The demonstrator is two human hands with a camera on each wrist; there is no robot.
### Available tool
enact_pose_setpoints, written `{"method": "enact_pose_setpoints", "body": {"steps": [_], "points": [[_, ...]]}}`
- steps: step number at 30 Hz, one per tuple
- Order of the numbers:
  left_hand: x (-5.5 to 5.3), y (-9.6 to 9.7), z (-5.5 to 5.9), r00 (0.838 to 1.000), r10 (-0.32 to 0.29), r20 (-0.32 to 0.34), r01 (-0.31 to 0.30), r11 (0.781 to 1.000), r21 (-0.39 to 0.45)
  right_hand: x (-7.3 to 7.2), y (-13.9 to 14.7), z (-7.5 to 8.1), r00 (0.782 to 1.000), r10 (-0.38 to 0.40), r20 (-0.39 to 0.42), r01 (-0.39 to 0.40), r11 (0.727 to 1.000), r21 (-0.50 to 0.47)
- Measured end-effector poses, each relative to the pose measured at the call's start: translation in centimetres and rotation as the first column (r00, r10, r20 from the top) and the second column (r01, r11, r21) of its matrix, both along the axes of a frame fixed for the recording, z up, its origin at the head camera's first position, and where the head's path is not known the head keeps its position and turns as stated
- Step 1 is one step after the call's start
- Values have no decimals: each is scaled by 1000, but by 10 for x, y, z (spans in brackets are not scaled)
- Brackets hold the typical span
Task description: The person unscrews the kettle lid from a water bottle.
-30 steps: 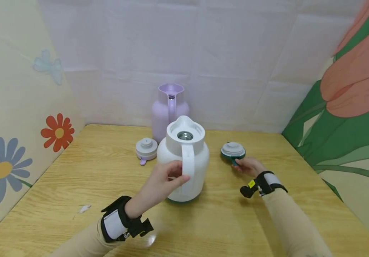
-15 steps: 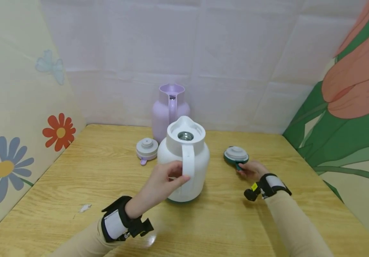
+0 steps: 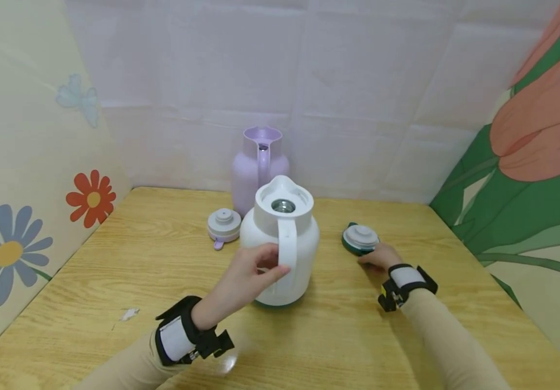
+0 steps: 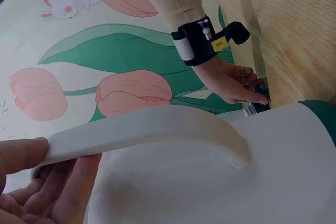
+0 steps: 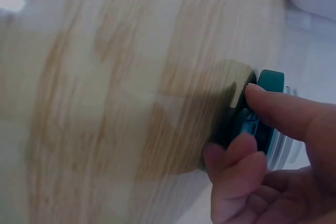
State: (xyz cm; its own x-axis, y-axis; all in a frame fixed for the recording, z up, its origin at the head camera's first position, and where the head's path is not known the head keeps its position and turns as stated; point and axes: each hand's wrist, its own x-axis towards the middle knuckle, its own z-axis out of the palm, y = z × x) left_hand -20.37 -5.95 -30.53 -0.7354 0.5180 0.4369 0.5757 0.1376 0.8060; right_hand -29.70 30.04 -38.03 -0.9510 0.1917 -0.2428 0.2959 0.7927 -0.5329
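A white thermos jug (image 3: 304, 249) with a green base stands mid-table, its mouth uncovered and its spout facing away. My left hand (image 3: 246, 276) holds the jug's white handle (image 4: 157, 127), thumb on one side and fingers on the other. To the right, my right hand (image 3: 382, 257) grips the edge of a round grey lid (image 3: 360, 236) with a dark green rim, its grey plug side up. In the right wrist view, thumb and fingers pinch around the green part (image 5: 271, 81) low over the tabletop, and the palm side hides some of the lid.
Behind the white jug stands a lilac thermos jug (image 3: 245, 176), partly covered by it. A grey lid (image 3: 224, 225) with a lilac tab lies left of the jugs. A small white scrap or worn patch (image 3: 129, 314) marks the wooden table (image 3: 173, 233). Walls enclose the back and sides.
The right hand has moved the green-rimmed lid slightly right and toward me and has turned it, so its green tab now shows at the far side. The left hand stays on the handle.
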Motion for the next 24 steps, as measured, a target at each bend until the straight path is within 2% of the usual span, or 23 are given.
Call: {"method": "enact_pose_setpoints", "body": {"steps": [3,9,12,19,24], "points": [[0,1,1,1000,-4,3,4,1000,-3,-1,0,-2,1000,3,-4,-3,999,50],[0,0,1,1000,-3,3,3,1000,-5,-13,8,-11,1000,-15,22,14,999,46],[0,0,1,1000,-1,1,1,1000,-5,-14,9,-13,999,-19,29,18,998,55],[0,0,1,1000,-1,2,1,1000,1,2,-1,3,1000,24,17,-25,996,83],[-1,-1,2,1000,-5,12,5,1000,-3,8,0,24,999,29,32,-28,999,-25]]}}
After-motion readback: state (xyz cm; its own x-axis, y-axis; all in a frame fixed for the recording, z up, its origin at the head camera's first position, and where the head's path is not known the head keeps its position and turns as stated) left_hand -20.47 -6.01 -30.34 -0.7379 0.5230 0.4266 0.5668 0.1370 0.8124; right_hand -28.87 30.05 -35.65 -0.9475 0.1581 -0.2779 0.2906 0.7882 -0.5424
